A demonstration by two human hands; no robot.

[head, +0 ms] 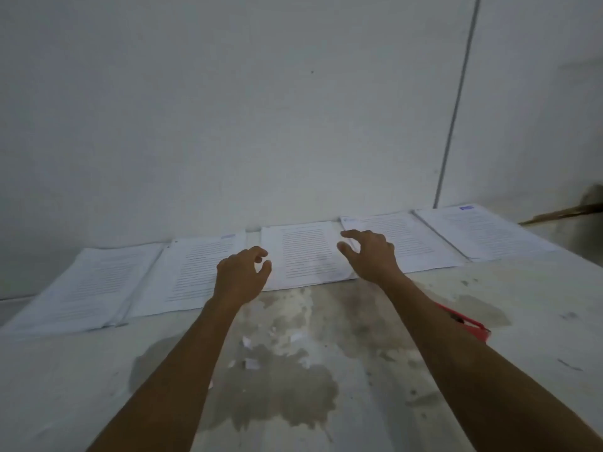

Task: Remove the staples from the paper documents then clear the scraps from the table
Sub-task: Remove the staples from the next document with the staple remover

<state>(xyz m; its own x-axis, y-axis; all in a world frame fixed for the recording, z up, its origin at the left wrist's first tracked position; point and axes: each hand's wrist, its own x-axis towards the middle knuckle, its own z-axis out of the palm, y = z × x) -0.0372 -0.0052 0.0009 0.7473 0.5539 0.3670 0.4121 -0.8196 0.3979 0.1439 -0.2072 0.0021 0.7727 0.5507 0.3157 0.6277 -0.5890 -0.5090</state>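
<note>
Nearest the camera, two bare forearms reach forward over the counter [522, 321], a pale surface blotched with grey-brown stains. Between the forearms, on the stained patch, lie several small white paper scraps [251, 363], scattered loosely and apart from one another. Just past the right forearm, partly hidden behind it, a red tool [470, 322] rests on the counter; its exact kind cannot be told because the arm covers much of it. Farther on, the left hand [243, 275] is above the near edge of the papers, its grip slack: fingers loosely curled, thumb and forefinger apart, nothing held. The right hand [372, 254] is a little farther out, its grip spread, fingers splayed and bent over the gap between two documents, holding nothing; whether the fingertips touch the paper cannot be told. Beyond the hands, five printed paper documents are laid side by side in a row along the back of the counter: the leftmost document [88, 288], the second document [192, 272], the middle document [303, 252] between the two hands, the fourth document [414, 243] and the rightmost document [483, 230], each with lines of blurred text. Any staples are too small to make out. Behind the row stands a plain pale wall [228, 109], touching the counter's far edge.
</note>
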